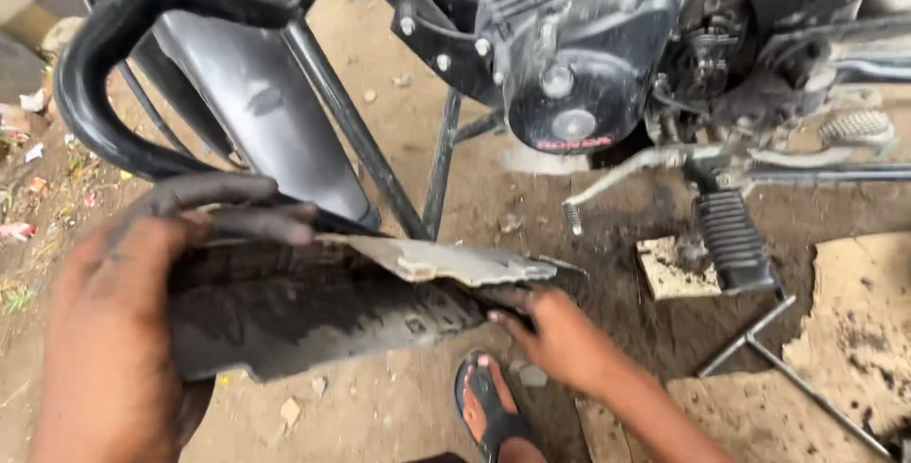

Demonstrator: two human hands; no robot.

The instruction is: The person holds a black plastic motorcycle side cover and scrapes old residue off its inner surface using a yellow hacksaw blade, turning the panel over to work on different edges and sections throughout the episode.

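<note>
We hold a dirty grey panel (323, 306), a flat piece of bodywork with a broken, jagged top edge, low over the dirt ground (455, 188) in front of a motorcycle. Our left hand (123, 321) grips its left end, fingers curled over the top edge and pinching it against the palm. Our right hand (560, 335) supports the right end from below, fingers pressed together under the panel; its fingertips are hidden behind the panel's edge.

The black engine case (579, 74) carries a small red label near its bottom rim, too blurred to make out. A black crash guard (104, 55) loops at the upper left, its top cut off by the picture's edge. The ribbed footpeg (731, 240) and the gear lever (617, 178) sit well apart from the panel, right of it. Scraps of tan cardboard (854, 321) lie at the ground's right edge. A sandalled foot (489, 406) stands just below the panel. Bare ground lies between the panel and the engine.
</note>
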